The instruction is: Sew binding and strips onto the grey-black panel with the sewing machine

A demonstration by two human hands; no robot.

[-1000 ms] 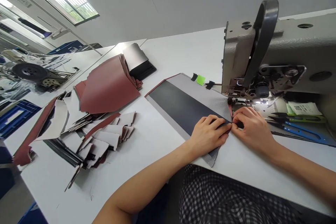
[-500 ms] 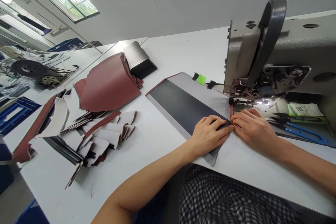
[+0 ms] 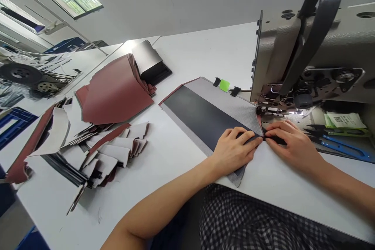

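A grey mesh fabric panel (image 3: 243, 108) with a dark smooth strip across it (image 3: 202, 113) and red-brown edging lies on the white table, one edge at the sewing machine (image 3: 293, 58). My left hand (image 3: 233, 150) rests on the panel, fingers stretched out over the dark strip, its fingertips at the panel's right edge. Close beside it, my right hand (image 3: 290, 140) has its thumb and fingers closed on a narrow black strip (image 3: 275, 137) at that edge. The two hands' fingertips nearly meet in front of the presser foot. Where the black strip joins the panel is hidden.
Blue thread snips (image 3: 347, 148) and a green-handled pair (image 3: 350, 132) lie right of my right hand, by a labelled white packet (image 3: 345, 120). Red-brown pieces (image 3: 114, 93) and pale cut pieces (image 3: 111, 154) are piled at left. Black pieces (image 3: 158, 72) stand behind them.
My right hand has shifted slightly right, away from my left fingertips, and black strip now shows between its fingers. My left hand stays on the panel. The view has turned a little.
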